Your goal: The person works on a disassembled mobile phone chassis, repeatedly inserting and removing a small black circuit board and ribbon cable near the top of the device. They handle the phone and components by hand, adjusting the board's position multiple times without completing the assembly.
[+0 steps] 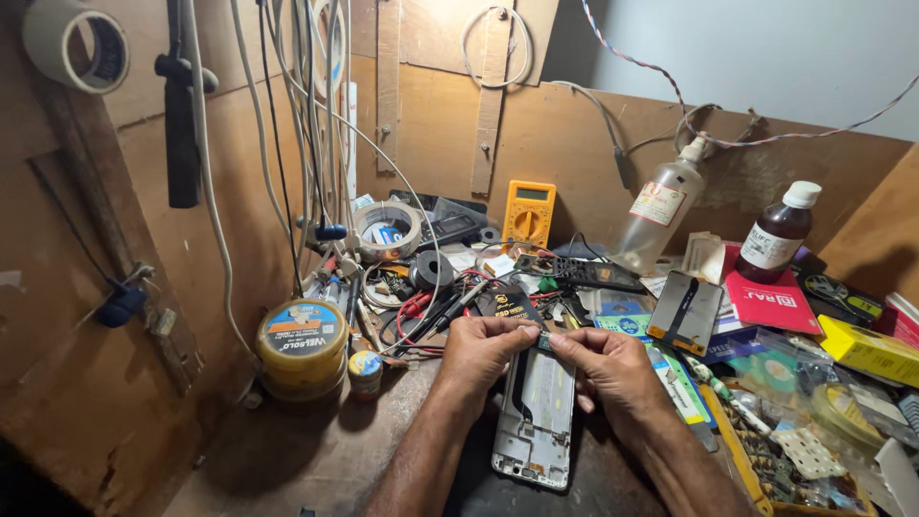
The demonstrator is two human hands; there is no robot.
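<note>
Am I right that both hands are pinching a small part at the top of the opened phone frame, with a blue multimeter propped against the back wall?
Not quite: the multimeter is yellow-orange, not blue, as the head view shows. The rest holds: the left hand and right hand pinch a small part at the top of the opened phone frame, and the multimeter is propped against the back wall.

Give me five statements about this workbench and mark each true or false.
1. Both hands, left hand and right hand, pinch a small part at the top of an opened phone frame. True.
2. The yellow multimeter lies flat in front of the phone. False: it leans against the back board.
3. A dark brown bottle with a white cap stands at the right. True.
4. The tape roll hangs on the right wall. False: it sits behind the hands, left of the multimeter.
5. Round tins are stacked at the left. True.
</note>
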